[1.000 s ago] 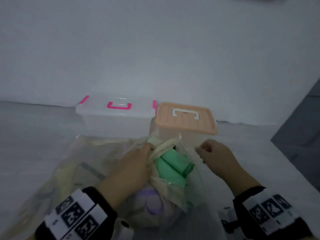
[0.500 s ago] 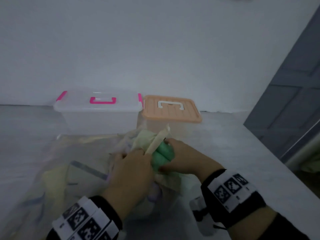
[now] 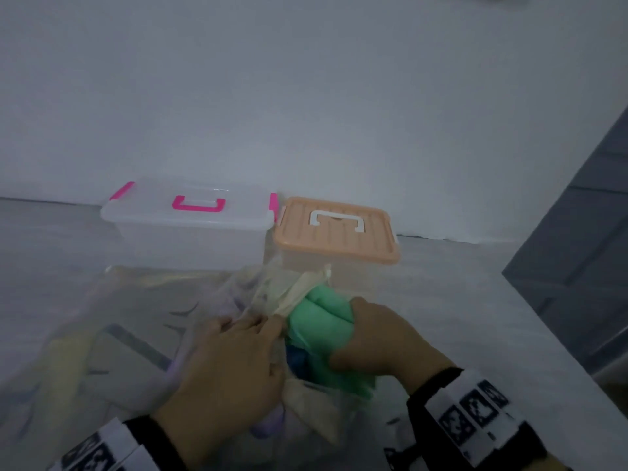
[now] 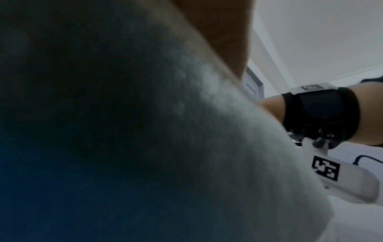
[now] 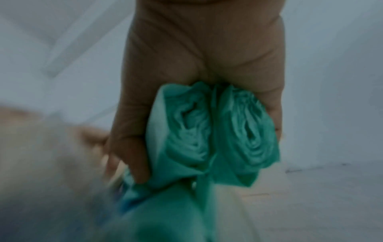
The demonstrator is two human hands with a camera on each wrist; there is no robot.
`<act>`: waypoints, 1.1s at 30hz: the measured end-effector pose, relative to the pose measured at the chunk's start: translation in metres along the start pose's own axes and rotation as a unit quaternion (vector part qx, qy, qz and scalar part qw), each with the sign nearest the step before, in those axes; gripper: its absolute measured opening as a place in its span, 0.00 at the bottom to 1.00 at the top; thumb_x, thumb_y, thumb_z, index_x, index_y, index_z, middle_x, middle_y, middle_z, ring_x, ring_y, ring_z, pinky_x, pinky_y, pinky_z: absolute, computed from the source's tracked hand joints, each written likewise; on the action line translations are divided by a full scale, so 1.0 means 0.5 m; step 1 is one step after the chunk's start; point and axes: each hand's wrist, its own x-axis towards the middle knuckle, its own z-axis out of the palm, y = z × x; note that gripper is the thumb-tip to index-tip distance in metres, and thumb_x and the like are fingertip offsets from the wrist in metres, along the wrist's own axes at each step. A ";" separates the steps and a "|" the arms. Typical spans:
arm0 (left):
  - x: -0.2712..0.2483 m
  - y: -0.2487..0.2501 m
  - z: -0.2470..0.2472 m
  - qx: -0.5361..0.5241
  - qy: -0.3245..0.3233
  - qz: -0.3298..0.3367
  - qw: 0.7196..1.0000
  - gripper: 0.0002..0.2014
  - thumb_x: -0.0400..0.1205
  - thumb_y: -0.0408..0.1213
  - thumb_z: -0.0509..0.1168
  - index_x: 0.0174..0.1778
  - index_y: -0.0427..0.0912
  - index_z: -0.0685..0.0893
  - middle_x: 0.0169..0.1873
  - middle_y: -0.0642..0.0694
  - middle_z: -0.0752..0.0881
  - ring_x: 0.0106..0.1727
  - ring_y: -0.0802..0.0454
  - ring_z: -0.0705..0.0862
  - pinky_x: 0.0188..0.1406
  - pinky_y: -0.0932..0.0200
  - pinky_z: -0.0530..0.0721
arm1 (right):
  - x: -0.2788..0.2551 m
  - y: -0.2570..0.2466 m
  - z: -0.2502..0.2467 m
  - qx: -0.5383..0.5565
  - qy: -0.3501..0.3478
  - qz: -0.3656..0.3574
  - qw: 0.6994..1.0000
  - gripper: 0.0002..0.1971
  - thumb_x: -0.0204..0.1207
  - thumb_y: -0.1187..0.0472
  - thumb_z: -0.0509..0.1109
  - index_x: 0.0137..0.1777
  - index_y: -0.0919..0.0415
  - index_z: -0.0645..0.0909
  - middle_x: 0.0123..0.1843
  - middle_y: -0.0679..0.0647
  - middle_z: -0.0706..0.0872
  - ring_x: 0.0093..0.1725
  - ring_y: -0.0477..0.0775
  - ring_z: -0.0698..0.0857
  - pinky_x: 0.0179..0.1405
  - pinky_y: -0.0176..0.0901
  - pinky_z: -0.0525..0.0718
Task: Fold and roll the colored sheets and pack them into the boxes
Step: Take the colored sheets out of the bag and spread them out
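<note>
Green rolls now in right-hand grip; a second ago that hand empty and clear of the bag.

Right hand (image 3: 384, 338) closed round two green rolled sheets (image 3: 319, 321), thumb and fingers curled about them, roll ends showing in the wrist view (image 5: 219, 134). Rolls partly out of the clear bag (image 3: 142, 317), near edge of the white surface, in front of the boxes. Left hand (image 3: 231, 362) pinching the bag's cream rim (image 3: 299, 290), holding the mouth wide. Pink-latched box (image 3: 190, 212) and orange-lidded box (image 3: 334, 232) both lidded, well behind the hands. Judged: retrieval stage only; lids to come off before any packing. Left wrist view blocked by pale material.
</note>
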 end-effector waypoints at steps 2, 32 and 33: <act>0.005 0.006 0.002 -0.002 -0.025 0.000 1.000 0.22 0.66 0.49 0.50 0.47 0.50 0.85 0.41 0.57 0.89 0.42 0.57 0.87 0.44 0.49 0.82 | -0.020 0.066 -0.039 0.037 -0.035 0.000 0.999 0.34 0.44 0.42 0.77 0.52 0.49 0.72 0.48 0.44 0.79 0.45 0.48 0.81 0.34 0.40 0.78; 0.038 0.025 0.057 0.027 0.033 -0.048 0.998 0.24 0.59 0.49 0.56 0.47 0.47 0.86 0.41 0.53 0.88 0.46 0.49 0.87 0.56 0.52 0.69 | 0.269 0.139 -0.065 0.111 0.083 0.154 0.978 0.58 0.58 0.33 0.78 0.77 0.68 0.55 0.72 0.66 0.72 0.69 0.65 0.75 0.65 0.52 0.77; 0.037 0.024 0.059 0.028 0.033 -0.047 0.998 0.24 0.59 0.49 0.56 0.47 0.47 0.86 0.41 0.52 0.88 0.46 0.49 0.87 0.56 0.51 0.69 | 0.269 0.145 -0.072 0.083 0.045 0.138 0.986 0.60 0.60 0.31 0.76 0.80 0.67 0.52 0.76 0.66 0.68 0.72 0.66 0.72 0.69 0.54 0.74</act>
